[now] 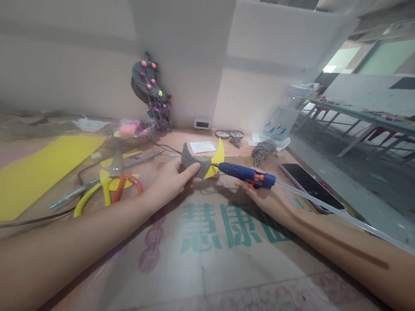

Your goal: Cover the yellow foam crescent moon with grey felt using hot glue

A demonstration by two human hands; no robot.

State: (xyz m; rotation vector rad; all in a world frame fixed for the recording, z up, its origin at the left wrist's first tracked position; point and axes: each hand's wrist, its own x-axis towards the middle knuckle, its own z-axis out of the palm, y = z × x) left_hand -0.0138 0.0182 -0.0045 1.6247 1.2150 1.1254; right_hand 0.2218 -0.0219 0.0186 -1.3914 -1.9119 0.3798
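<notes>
My left hand [174, 178] pinches a crescent shape [193, 162] from the left. Grey yarn covers most of it, while its right end shows bare yellow card. My right hand [256, 194] is around the lower side of a blue hot glue gun [241, 172], its fingers partly hidden behind the body. The gun's nozzle meets the crescent where the grey yarn borders the yellow. A long translucent glue stick [321, 198] trails from the gun's rear above my right forearm. Under both hands lies a printed cardboard sheet [214, 276].
Cutters with yellow and orange handles [105, 186] and a yellow sheet [51, 170] lie left. A phone [311, 185], grey yarn [264, 151] and a clear bottle [284, 116] are right. Behind, a grey crescent with small balls [143, 84] leans by a small digital clock [202, 123].
</notes>
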